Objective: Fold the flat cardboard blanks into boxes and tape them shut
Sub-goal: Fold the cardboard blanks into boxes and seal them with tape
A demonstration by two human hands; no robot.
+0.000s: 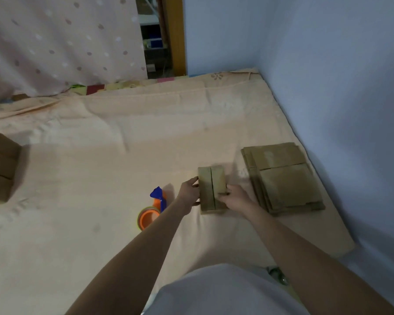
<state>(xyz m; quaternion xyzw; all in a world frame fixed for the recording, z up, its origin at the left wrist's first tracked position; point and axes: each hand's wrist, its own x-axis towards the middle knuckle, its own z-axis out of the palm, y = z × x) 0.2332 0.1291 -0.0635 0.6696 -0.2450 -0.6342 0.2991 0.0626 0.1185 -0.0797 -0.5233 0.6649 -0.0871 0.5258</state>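
Note:
A small folded cardboard box (212, 187) rests on the bed, its two top flaps meeting in a dark seam down the middle. My left hand (189, 193) grips its left side. Pressed on the right flap near the front is my right hand (234, 197). A stack of flat cardboard blanks (282, 176) lies just right of the box. The tape dispenser (152, 212), orange with a blue handle, sits on the bed left of my left forearm.
Finished brown boxes (0, 164) are stacked at the left edge of the bed. A peach sheet (112, 144) covers the bed. A blue wall (339, 87) runs close along the right side, a dotted curtain (55, 42) hangs at the back.

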